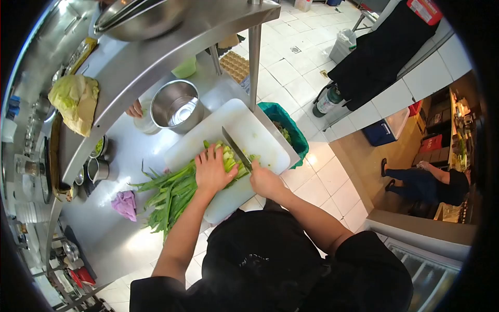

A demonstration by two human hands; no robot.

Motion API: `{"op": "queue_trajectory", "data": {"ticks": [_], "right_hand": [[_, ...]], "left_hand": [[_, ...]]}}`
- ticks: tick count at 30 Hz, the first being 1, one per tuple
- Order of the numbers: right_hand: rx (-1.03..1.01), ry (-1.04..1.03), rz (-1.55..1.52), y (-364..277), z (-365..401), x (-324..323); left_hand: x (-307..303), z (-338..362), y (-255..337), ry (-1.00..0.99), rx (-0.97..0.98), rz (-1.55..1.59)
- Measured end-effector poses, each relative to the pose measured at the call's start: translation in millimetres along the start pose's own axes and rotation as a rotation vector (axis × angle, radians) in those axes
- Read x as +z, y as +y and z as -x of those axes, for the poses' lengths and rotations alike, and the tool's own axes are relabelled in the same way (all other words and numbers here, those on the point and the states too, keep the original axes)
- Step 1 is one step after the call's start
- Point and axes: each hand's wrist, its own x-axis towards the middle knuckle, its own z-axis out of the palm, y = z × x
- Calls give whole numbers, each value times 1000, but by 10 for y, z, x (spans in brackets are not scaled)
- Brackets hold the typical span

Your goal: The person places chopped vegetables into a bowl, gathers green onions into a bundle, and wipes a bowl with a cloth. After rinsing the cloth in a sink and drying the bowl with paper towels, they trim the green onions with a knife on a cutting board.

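Note:
My left hand [210, 169] presses down over a bunch of green onions [169, 195], its fingers laid across the stalks and its thumb to the side. In my right hand [266, 182] is the handle of a kitchen knife [236, 148], the blade pointing away from me beside the cut end of the bunch. Small chopped green pieces lie near the blade. Beneath is a white cutting board [234, 117] on the steel table [122, 161]. Long leaves hang over the board's left side.
Behind the board stand a steel pot [175, 104] and a clear container [145, 124], with another person's hand [135, 109] beside it. A purple cloth [125, 204] lies left. A steel shelf [171, 49] carries lettuce [74, 101]. A green-lined bin [296, 140] stands right; a person [436, 184] is farther off.

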Motion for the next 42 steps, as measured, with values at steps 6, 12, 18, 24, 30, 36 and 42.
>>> {"op": "queue_trajectory", "data": {"ticks": [6,12,18,24,30,36,42], "right_hand": [[48,44,-4,25,13,-123],[-83,42,-45,142,-23,-76],[-119,59,-30,123,-1,-7],[-89,9,-4,54,20,-143],[-99,6,24,28,14,-144],[-99,3,54,24,1,-127],[-123,12,52,91,-41,-29]], "left_hand": [[66,23,38,4,-68,-29],[87,-3,-31,50,7,-9],[104,-27,-18,59,50,-31],[113,-25,12,56,21,-29],[99,-19,37,74,-5,5],[140,-11,1,119,9,-15],[90,-20,23,41,-32,19]]}}
